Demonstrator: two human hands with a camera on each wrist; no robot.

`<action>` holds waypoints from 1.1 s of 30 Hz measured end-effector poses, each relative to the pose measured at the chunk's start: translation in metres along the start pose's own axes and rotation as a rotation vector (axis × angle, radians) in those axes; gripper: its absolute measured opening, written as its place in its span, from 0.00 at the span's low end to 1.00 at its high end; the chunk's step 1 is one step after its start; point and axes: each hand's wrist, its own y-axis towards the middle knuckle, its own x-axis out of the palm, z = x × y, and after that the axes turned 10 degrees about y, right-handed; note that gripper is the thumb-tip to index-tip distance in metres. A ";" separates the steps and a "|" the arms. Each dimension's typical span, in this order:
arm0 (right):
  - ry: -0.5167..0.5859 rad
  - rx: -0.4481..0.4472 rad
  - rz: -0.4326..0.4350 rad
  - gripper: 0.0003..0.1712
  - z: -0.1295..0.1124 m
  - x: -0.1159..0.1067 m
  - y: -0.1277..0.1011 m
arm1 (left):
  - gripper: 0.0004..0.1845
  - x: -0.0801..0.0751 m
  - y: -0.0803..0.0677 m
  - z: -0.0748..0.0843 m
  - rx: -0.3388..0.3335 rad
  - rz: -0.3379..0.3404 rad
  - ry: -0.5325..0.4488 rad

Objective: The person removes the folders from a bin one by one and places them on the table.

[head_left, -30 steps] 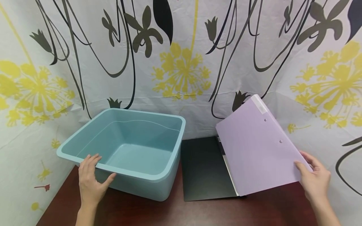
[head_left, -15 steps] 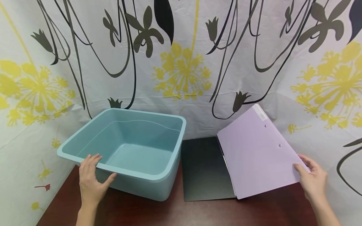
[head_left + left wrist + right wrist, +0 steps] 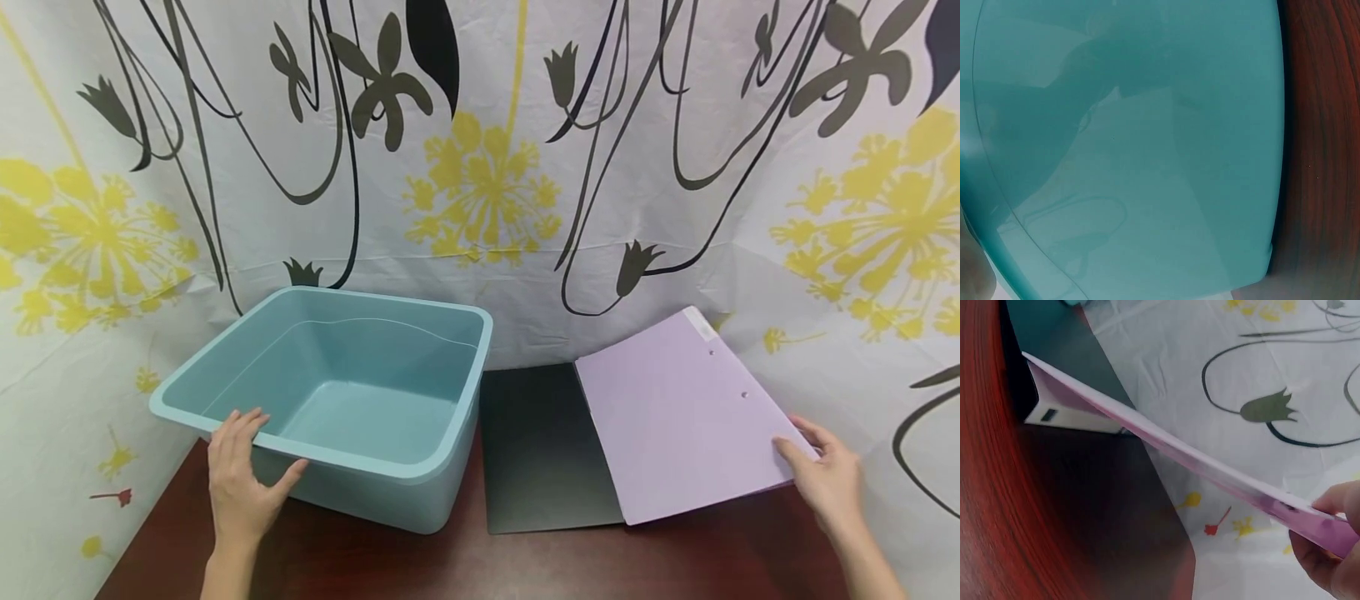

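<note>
Right hand (image 3: pixel 828 479) pinching the near right corner of the lilac folder cover (image 3: pixel 678 417), thumb on top and fingers beneath, cover lifted at a low slant off the table (image 3: pixel 675 562) and hinged along its left edge. Beneath it, white sheets (image 3: pixel 1075 415) just showing at the spine, and directly to the left, a black folder (image 3: pixel 540 450) lying flat. Left hand (image 3: pixel 240 483) resting with straight, spread fingers against the near rim of the teal plastic tub (image 3: pixel 390 475), thumb along the outer wall, nothing gripped. Tub on the dark red-brown table, just beside the black folder. Behind everything, a white cloth backdrop (image 3: pixel 480 167) printed with yellow and black flowers.
</note>
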 end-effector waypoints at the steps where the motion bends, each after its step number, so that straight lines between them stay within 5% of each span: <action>1: -0.010 0.007 -0.014 0.25 0.002 -0.002 0.001 | 0.48 0.000 0.000 0.000 0.003 0.008 -0.002; 11: -0.100 0.104 -0.108 0.35 0.035 -0.015 0.008 | 0.47 0.006 -0.002 -0.003 0.020 0.064 -0.019; 19: -0.151 0.094 -0.258 0.41 0.044 -0.021 0.011 | 0.47 0.006 -0.002 -0.004 0.019 0.067 -0.017; 25: -0.124 0.091 -0.220 0.36 0.066 -0.021 0.014 | 0.47 0.006 -0.002 -0.005 0.018 0.068 -0.013; 33: -0.133 0.070 -0.198 0.34 0.065 -0.022 0.004 | 0.47 0.007 -0.001 -0.004 0.020 0.068 -0.010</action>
